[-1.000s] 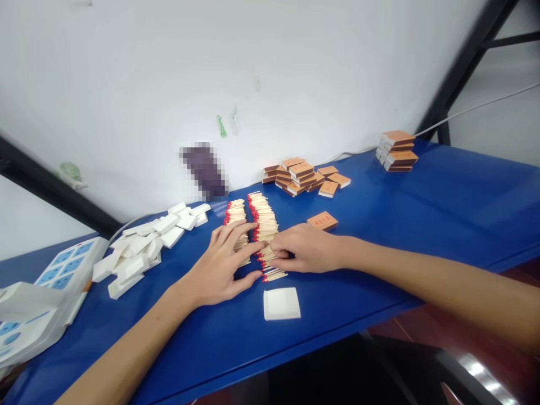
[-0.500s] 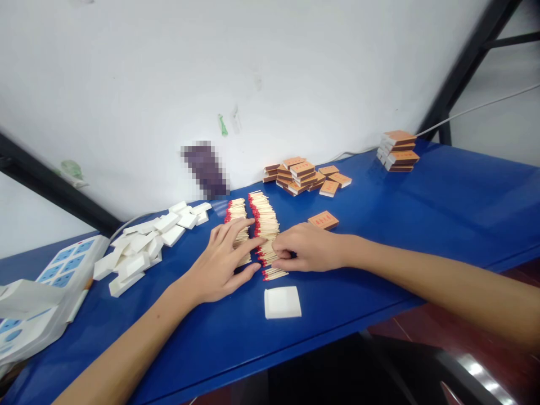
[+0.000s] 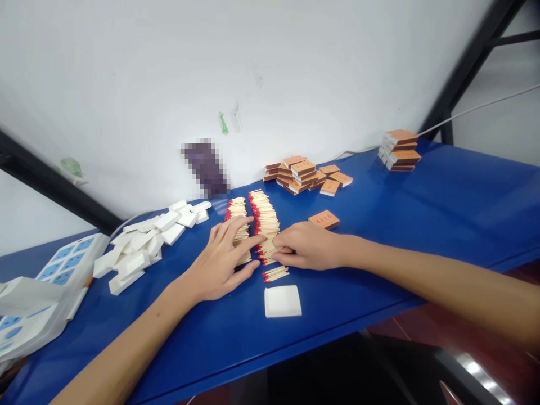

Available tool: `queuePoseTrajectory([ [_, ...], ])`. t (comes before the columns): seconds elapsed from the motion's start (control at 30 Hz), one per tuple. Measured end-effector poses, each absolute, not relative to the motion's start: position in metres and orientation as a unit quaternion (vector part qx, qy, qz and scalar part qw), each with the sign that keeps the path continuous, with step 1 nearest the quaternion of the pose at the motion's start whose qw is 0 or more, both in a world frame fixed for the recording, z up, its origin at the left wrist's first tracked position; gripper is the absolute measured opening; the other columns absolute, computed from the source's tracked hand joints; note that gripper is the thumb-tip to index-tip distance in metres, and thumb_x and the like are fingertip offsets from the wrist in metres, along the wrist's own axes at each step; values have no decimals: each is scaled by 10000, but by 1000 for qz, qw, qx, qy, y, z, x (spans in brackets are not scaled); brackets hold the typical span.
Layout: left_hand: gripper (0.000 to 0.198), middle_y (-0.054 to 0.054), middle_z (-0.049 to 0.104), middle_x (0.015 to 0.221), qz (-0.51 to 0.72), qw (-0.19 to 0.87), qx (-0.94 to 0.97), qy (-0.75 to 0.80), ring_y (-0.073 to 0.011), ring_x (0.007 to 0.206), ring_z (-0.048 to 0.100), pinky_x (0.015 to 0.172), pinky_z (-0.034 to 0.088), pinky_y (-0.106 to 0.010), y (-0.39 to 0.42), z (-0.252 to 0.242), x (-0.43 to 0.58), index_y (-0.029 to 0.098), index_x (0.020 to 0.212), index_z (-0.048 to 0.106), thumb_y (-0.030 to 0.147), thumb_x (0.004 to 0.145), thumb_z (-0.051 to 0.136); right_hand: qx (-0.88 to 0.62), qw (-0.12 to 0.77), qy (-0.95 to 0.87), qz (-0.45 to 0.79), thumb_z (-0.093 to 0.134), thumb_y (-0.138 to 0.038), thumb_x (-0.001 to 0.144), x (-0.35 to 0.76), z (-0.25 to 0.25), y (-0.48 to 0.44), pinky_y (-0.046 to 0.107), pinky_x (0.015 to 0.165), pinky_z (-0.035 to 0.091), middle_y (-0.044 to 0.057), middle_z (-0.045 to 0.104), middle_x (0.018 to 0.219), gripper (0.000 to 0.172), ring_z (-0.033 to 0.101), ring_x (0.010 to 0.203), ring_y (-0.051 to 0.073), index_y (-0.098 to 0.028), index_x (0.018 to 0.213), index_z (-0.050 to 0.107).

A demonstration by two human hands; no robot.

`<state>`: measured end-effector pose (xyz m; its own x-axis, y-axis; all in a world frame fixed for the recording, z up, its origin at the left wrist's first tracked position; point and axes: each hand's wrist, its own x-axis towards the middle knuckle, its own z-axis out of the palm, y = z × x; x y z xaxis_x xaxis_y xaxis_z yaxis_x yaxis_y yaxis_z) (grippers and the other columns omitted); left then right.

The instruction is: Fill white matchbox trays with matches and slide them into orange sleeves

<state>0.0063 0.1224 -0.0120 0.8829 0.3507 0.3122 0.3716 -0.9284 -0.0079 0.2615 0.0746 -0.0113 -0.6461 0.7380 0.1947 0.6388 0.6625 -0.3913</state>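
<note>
Red-tipped matches lie in two long rows on the blue table (image 3: pixel 337 315). Over the left row of matches (image 3: pixel 237 208) my left hand (image 3: pixel 223 256) is spread, its index finger and thumb reaching to the heads of the right row of matches (image 3: pixel 265 216). My right hand (image 3: pixel 310 246) is curled at the wooden ends of that right row, fingers bent in and thumb below them. Whatever lies between its fingers is hidden. A small group of matches (image 3: pixel 276 274) sits apart at the near end. Just below it is a flat white matchbox tray (image 3: pixel 282 301).
A heap of white trays (image 3: pixel 141 242) lies to the left, beside a power strip (image 3: pixel 70 261). One orange matchbox (image 3: pixel 324 219) is behind my right hand. More matchboxes are piled by the wall (image 3: pixel 301 171) and stacked at the far right (image 3: pixel 400 151).
My right hand has shifted slightly up, away from the near matches. A gap now shows between the small group of matches and the right row. My left hand stays nearly still.
</note>
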Motion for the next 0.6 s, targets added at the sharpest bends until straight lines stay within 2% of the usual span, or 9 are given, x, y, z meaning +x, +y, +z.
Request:
queuePoseTrajectory([
  [0.2,439,-182,351,1501,-153,41,-970,-184,-385,1379,363,1094,322,-589,123,-11,7,245,1415,505,359,992,522,-385,172,-895,143,545,-226,915,261,-13,75,280,566,168,-60,374,575,336,299,528,93,-187,650,341],
  [0.43,436,-174,358,1504,-162,24,-970,-182,-388,1376,368,1097,321,-588,122,-12,6,252,1406,519,351,982,536,-371,172,-900,150,553,-282,927,261,-11,72,274,561,171,-61,357,547,389,298,511,86,-182,623,332],
  [0.6,435,-162,370,1506,-167,11,-969,-184,-388,1373,372,1101,324,-591,122,-11,7,262,1403,527,353,978,541,-372,188,-895,159,506,-320,967,260,-13,74,273,572,187,-45,413,589,379,340,545,93,-179,637,385],
])
